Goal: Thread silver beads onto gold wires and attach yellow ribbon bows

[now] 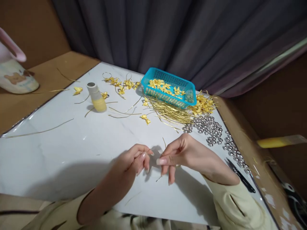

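Right fingers [161,161] around gold wire [164,142]

We're riding on the person's head, facing forward and down: the left hand [134,164] and right hand [181,155] sit close beneath us, the white tabletop [91,150] spreads beyond them, and our view reaches, slightly tilted, to the dark curtain [134,35] behind.

Curtain [134,35], one: dark grey, hanging in folds behind the surface [48,68]. Surface: brown, bare along left and right margins. Cover [62,147], one: white, faintly veined, dark-edged, glossy. Wall or panel [33,22], left: plain brown. Light: small glints on cover; right side dim.
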A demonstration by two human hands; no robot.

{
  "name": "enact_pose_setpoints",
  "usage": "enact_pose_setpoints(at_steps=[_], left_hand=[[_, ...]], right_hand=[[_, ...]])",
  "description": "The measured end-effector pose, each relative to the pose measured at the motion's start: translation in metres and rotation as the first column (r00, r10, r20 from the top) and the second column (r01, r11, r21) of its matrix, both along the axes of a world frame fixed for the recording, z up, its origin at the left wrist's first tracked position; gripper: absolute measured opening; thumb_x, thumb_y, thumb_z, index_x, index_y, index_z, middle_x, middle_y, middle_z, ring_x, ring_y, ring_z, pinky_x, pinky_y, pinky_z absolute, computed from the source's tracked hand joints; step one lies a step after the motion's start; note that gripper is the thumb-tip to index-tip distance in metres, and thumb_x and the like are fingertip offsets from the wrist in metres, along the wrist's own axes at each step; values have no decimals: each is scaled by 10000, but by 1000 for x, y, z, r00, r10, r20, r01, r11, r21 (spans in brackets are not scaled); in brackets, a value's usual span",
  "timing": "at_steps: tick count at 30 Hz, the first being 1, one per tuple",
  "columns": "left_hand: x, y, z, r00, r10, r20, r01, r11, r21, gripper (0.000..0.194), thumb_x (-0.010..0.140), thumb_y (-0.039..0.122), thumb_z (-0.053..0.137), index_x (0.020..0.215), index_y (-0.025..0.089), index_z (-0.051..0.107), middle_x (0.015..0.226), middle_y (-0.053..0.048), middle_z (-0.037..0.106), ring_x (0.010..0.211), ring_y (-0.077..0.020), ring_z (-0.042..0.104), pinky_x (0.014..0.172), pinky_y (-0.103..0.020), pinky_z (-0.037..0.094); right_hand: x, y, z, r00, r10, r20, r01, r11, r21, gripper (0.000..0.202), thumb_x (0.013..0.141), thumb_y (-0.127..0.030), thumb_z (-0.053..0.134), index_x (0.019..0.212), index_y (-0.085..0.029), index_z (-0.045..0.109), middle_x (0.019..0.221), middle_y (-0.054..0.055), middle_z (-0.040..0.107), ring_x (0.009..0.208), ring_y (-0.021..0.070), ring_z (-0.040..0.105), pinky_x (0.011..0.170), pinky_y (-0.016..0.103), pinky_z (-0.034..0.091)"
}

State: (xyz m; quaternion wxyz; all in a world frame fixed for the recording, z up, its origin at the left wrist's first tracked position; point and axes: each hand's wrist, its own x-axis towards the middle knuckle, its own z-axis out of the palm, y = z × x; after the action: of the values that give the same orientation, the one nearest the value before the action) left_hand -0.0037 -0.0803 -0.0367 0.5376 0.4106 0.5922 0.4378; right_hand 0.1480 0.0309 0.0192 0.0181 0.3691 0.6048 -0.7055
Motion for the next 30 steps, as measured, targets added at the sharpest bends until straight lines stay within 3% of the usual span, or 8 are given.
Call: enact_pose_setpoints(at_steps=[4,8,14,22,30], left_hand=[[4,0,2,994,17,-105,-11,998,56,236,869,324,355,935,166,518,650,11,564,550,-132,475,564,-254,381],[7,0,2,990,-25,-136,33,998,56,236,869,316,352,937,173,529,591,33,566,502,-128,493,549,-245,388],[8,-1,3,977,-74,-198,88,994,61,265,892,313,375,864,183,603,491,55,520,484,-124,529,537,-220,397],[10,-3,1,983,-79,-165,103,985,142,292,898,296,385,950,150,633,524,34,574,449,-108,509,504,-216,411],[10,-4,5,992,-90,-88,102,984,145,298,894,289,383,984,121,613,531,37,566,438,-103,502,527,-222,451]], right_hand=[[5,3,-1,999,13,-47,-16,998,-59,205,746,-310,696,693,-118,746,620,50,703,582,182,704,614,263,517],[6,1,-3,995,46,-85,-58,988,-146,210,773,-302,665,729,-106,725,692,64,719,599,180,704,644,285,517],[4,-4,-4,996,73,-47,-83,966,-244,353,715,-446,695,616,-110,649,509,51,672,359,141,605,437,216,430],[13,-12,-6,995,-76,-63,67,988,-137,336,744,-414,676,598,-111,671,467,41,632,329,147,579,359,208,388],[14,-23,-6,989,-127,-77,132,989,62,246,750,-230,589,529,-127,616,403,13,565,249,68,430,284,165,277]])
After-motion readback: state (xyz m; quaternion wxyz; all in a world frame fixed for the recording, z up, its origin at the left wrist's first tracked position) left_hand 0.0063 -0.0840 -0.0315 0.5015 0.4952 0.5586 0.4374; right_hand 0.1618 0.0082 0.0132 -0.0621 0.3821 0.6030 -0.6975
